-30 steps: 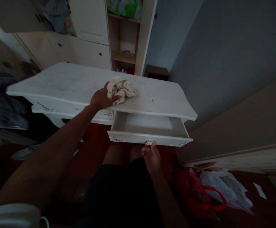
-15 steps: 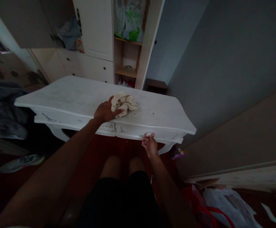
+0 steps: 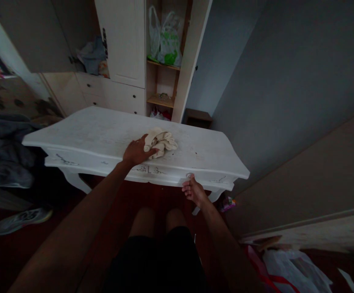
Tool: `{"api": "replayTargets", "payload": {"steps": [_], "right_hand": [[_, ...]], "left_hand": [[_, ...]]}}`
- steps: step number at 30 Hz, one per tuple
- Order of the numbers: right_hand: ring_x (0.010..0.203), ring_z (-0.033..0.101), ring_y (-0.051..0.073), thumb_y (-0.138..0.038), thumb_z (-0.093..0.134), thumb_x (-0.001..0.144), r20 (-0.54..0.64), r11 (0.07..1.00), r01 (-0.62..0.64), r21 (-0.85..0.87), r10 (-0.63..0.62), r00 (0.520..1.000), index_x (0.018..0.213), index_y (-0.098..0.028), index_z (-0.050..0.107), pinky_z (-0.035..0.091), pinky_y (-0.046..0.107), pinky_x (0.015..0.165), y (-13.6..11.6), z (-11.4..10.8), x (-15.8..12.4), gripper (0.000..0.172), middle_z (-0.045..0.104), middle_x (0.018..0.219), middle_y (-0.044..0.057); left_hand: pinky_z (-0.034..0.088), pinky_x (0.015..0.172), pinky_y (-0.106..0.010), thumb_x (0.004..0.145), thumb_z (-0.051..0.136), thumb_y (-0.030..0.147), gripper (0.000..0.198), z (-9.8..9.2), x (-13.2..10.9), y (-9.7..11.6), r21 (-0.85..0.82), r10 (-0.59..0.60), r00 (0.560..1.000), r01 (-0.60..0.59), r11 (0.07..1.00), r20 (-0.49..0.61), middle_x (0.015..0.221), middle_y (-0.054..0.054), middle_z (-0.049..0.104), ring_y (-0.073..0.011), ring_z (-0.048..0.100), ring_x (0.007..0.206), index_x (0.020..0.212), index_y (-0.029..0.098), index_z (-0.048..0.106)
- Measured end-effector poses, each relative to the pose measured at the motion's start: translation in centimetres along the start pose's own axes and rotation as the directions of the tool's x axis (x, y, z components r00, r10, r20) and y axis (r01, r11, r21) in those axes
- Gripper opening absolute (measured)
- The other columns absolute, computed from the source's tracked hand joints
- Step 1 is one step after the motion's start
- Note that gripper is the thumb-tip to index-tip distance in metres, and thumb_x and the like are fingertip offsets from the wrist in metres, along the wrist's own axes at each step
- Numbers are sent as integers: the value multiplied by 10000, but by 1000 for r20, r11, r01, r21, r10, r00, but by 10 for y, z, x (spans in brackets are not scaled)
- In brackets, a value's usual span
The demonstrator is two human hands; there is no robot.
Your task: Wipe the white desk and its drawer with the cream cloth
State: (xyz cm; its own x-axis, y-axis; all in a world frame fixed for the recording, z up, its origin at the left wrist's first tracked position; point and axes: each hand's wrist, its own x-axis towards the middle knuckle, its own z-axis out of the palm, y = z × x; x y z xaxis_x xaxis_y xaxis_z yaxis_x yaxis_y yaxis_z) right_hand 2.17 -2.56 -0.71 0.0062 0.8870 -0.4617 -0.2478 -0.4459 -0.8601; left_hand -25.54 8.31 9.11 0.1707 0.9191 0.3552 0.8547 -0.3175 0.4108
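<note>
A crumpled cream cloth (image 3: 161, 142) lies bunched on the top of a white table (image 3: 82, 128) with drawers. My left hand (image 3: 137, 149) is closed on the cloth's left side and presses it against the tabletop near the front edge. Grey smudges and a few dark specks mark the surface around it. At the right drawer's front, my right hand (image 3: 194, 190) has its fingers curled, with the thumb at a small round drawer knob (image 3: 190, 175). The curled fingers partly cover the knob's lower side.
Behind the table stands a white wardrobe (image 3: 124, 40) with an open door, holding plastic bags (image 3: 168, 40). Dark clothes (image 3: 6, 146) are heaped at left, above a shoe (image 3: 21, 220). At lower right lie a white bag (image 3: 295, 268) and a small colourful box (image 3: 227, 203).
My view has tilted up slightly, so the table sits lower in the picture. My right hand's fingers have shifted slightly below the knob. My left hand stays on the cloth.
</note>
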Motion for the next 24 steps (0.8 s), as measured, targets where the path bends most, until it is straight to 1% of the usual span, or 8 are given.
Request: {"api": "replayTargets", "payload": {"steps": [3,7,9,11,12,14,18,24], "right_hand": [[350,442,72,-689,592,784,178,947,207,-246,-166,970,705,-155,632,274,171,361,-30,12,-22,542,628,491,21],[460,505,90,-575,597,829,300,751,567,-338,-486,821,836,-176,645,396,209,456,-85,54,-32,402,685,674,24],[723,635,162,-555,619,814,307,554,705,-442,-645,700,1047,-177,628,516,294,661,-109,82,-22,444,709,910,79],[1152,569,273,-561,720,716,350,306,743,-596,-733,583,1308,-158,509,487,414,924,-126,109,-3,746,568,1312,173],[1331,419,336,-578,769,646,404,198,714,-671,-711,576,1397,-138,425,416,474,1025,-133,121,8,935,410,1469,210],[1442,194,426,-606,804,572,451,71,601,-796,-594,667,1475,-112,308,307,583,1087,-141,142,30,1142,189,1577,242],[1316,416,425,-561,795,623,447,-75,459,-885,-413,794,1459,-88,321,393,549,1012,-147,161,54,1072,372,1481,272],[1038,594,330,-504,715,731,481,-214,444,-870,-564,671,1199,-173,562,467,446,853,-123,158,24,594,638,1158,158]], "left_hand": [[453,927,-421,796,574,644,802,-2,-6,-3,-72,59,998,-58,996,14,1262,-126,658,-346,628,1122,1461,248,362],[476,881,-396,704,680,643,1091,-2,-13,-6,-151,55,998,-51,987,26,1207,-136,687,-347,647,1093,1550,224,132],[483,854,-391,693,684,650,1191,-1,-13,-7,-157,50,998,-42,987,46,1129,-151,715,-351,661,1060,1559,167,25],[485,840,-398,701,668,656,1184,0,-12,-7,-142,61,996,-51,989,68,1099,-166,720,-360,666,1039,1559,138,38],[484,845,-405,699,667,657,1167,0,-12,-8,-137,70,995,-59,989,72,1107,-176,716,-368,663,1045,1558,131,77],[475,882,-419,682,679,657,1117,-1,-10,-9,-166,99,992,-85,982,74,1164,-188,694,-380,641,1092,1543,137,193],[474,933,-425,676,654,695,930,-2,-4,-17,-450,86,991,-30,892,105,1223,-143,676,-350,621,1140,1434,201,440],[502,926,-424,701,512,817,838,0,9,-32,-911,-160,987,68,407,2,1159,-175,684,-275,658,1043,1188,141,599]]}}
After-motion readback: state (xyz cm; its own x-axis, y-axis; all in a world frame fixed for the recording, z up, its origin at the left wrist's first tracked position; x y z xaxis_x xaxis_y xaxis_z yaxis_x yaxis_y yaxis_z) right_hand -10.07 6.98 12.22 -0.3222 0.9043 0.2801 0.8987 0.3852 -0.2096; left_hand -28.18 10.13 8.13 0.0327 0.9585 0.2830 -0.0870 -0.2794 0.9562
